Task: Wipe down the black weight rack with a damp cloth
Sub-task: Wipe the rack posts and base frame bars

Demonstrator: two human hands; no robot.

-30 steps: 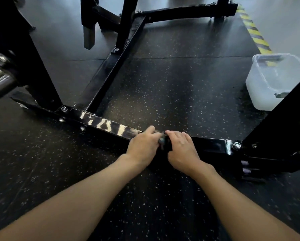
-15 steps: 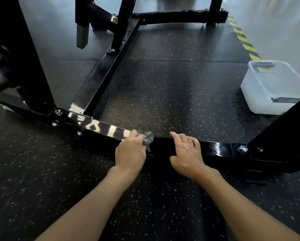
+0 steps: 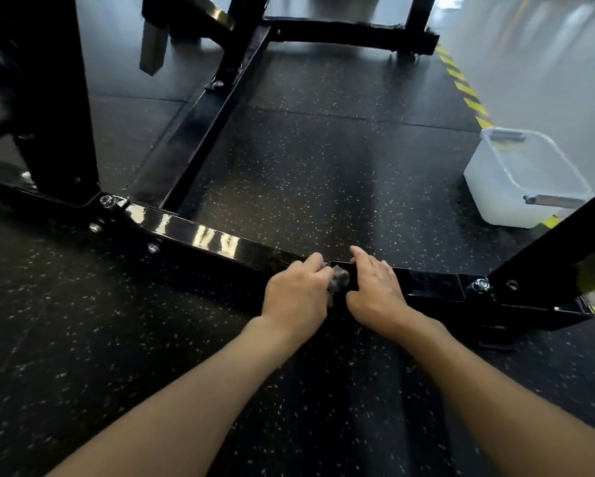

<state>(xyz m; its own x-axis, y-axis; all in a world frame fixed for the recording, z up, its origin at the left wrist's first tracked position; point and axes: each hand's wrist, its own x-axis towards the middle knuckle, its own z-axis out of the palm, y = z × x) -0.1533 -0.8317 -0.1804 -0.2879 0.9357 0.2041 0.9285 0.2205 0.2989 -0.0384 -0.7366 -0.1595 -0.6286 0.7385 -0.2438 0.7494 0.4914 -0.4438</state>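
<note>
My left hand [image 3: 298, 294] is curled round a bunched grey cloth [image 3: 340, 279] and presses it onto the top of the rack's front bar [image 3: 199, 232], near mid-length. My right hand [image 3: 375, 290] lies flat on the same bar just beside the cloth, fingers straight, gripping nothing. I judge it braces my crouch. A clear tub [image 3: 516, 180] stands on the floor [image 3: 323, 166] well to the right, presumably for rewetting. The bar's left stretch shines, possibly wet.

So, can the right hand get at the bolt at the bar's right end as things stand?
Probably yes: only bare bar lies between the right hand and the bolt, and the upright stands just past it.
</note>
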